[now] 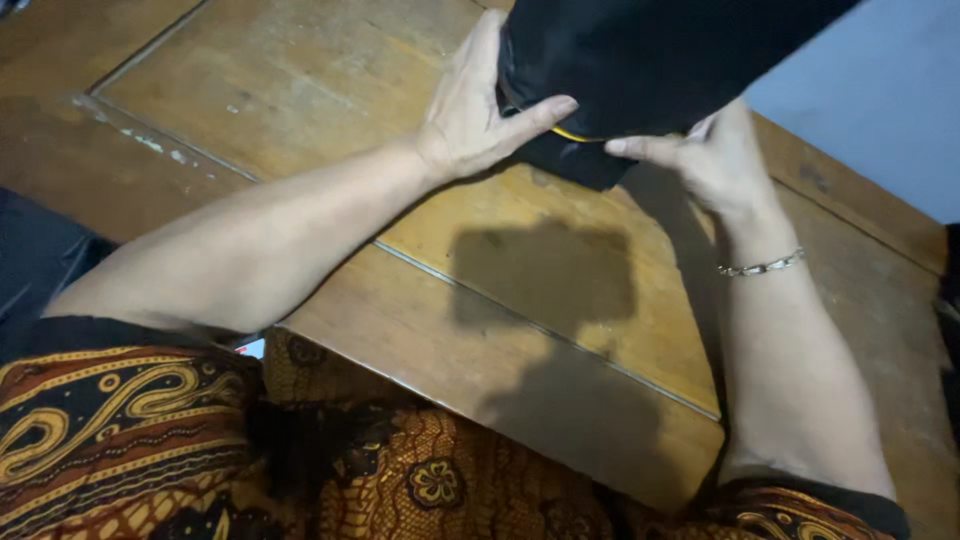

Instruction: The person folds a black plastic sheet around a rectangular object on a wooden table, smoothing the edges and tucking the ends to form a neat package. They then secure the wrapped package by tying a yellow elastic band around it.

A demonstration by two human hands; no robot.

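A black cloth (650, 60) with a thin yellow edge lies bunched at the top of a wooden table (300, 90). My left hand (470, 110) holds its left side, palm against the fabric and thumb pressed along the lower edge. My right hand (715, 155) grips the lower right part of the cloth, thumb pointing left toward the other thumb. A silver bracelet (762, 267) sits on my right wrist. The upper part of the cloth runs out of view.
The table has inset panels and worn, scratched boards. A brown and black patterned garment (200, 450) covers my lap at the bottom. A pale blue-grey surface (880, 90) shows beyond the table's right edge.
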